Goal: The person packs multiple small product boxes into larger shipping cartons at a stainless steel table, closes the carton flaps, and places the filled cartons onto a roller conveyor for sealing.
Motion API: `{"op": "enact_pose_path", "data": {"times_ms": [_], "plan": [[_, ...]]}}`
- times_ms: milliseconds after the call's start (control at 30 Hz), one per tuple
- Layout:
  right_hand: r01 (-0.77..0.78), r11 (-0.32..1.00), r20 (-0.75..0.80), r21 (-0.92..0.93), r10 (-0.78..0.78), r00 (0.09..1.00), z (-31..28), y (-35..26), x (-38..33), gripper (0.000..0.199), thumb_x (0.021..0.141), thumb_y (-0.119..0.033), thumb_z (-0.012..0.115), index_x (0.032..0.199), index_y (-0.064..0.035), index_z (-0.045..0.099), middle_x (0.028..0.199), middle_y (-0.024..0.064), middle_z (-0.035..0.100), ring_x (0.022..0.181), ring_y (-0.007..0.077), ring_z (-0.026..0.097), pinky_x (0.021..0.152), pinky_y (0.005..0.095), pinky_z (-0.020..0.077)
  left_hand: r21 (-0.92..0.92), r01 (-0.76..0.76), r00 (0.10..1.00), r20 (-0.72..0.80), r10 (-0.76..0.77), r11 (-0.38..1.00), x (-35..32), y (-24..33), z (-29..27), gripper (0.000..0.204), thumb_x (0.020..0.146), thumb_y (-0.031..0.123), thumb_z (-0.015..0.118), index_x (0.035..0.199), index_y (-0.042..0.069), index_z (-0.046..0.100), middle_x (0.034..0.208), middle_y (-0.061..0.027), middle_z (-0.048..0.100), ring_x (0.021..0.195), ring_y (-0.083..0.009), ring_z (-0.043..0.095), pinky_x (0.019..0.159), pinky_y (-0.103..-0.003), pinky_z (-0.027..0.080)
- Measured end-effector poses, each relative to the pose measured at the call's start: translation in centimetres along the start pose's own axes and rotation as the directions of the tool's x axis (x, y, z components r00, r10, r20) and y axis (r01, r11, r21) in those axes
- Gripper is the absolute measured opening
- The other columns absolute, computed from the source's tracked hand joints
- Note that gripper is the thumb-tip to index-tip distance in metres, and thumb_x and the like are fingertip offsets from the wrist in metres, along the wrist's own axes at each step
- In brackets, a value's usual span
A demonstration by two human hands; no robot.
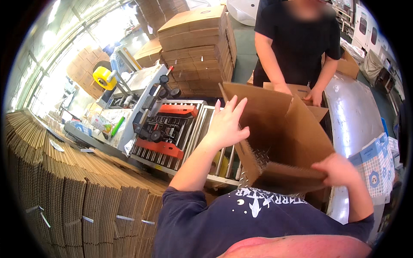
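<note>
In front of my body stands an opened-out cardboard box [301, 124], its top facing me and its inside showing. My left hand [228, 124] is beside the box's left edge, fingers spread and nothing in them; whether its thumb touches the cardboard I cannot tell. At the near right corner, my right hand [337, 169] has its fingers closed over the edge of the box's near flap [292, 175]. The right hand is slightly blurred.
A co-worker [297, 43] stands across, hands on another carton [297, 89]. To the left is a roller conveyor [189, 137] with a tape machine [165, 129] and yellow tape roll [103, 78]. Flattened cartons [94, 202] are stacked near left. A metal table [352, 116] lies right.
</note>
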State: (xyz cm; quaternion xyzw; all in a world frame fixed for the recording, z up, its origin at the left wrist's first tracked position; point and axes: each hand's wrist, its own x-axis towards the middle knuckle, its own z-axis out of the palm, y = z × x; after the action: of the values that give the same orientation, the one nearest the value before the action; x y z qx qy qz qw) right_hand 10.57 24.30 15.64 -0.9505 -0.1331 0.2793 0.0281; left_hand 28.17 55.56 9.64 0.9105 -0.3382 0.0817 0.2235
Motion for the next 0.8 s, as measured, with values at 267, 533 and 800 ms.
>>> {"op": "enact_pose_path", "data": {"times_ms": [267,533,800], "plan": [[0.017,0.978,-0.967,0.207,0.202,0.157,7.7,4.9,7.2,0.02,0.06,0.013,0.051,0.069,-0.0049,0.053,0.091,0.0106,0.054,0.117,0.039,0.038,0.1,0.0457,0.0302,0.007,0.011,0.968,0.251,-0.013,1.0,3.3,-5.6,-1.9,0.082,0.074,0.043,0.066,0.141,0.012,0.031,0.148,-0.017,0.022,0.138,-0.0337,0.015,0.111,-0.047,0.017],[0.694,0.703,-0.916,0.155,-0.16,0.368,4.9,12.8,4.1,0.022,0.051,0.015,0.049,0.05,-0.0072,0.048,0.082,0.0027,0.057,0.121,0.0341,0.038,0.1,0.0441,0.0298,0.282,0.179,0.819,0.487,-0.302,0.942,0.4,-1.4,-3.2,0.046,0.08,0.027,0.062,0.12,0.006,0.052,0.106,-0.0158,0.061,0.094,-0.0257,0.061,0.081,-0.036,0.047],[0.753,0.62,-0.652,0.22,-0.481,0.586,8.3,6.5,12.3,0.036,0.066,0.007,0.047,0.093,-0.0122,0.06,0.132,0.0119,0.044,0.135,0.0333,0.024,0.11,0.0498,0.0146,0.001,-0.103,0.548,0.834,0.057,0.995,-0.7,12.1,4.6,0.044,0.084,0.042,0.058,0.1,0.001,0.062,0.082,-0.0213,0.064,0.077,-0.0363,0.062,0.071,-0.041,0.048]]}}
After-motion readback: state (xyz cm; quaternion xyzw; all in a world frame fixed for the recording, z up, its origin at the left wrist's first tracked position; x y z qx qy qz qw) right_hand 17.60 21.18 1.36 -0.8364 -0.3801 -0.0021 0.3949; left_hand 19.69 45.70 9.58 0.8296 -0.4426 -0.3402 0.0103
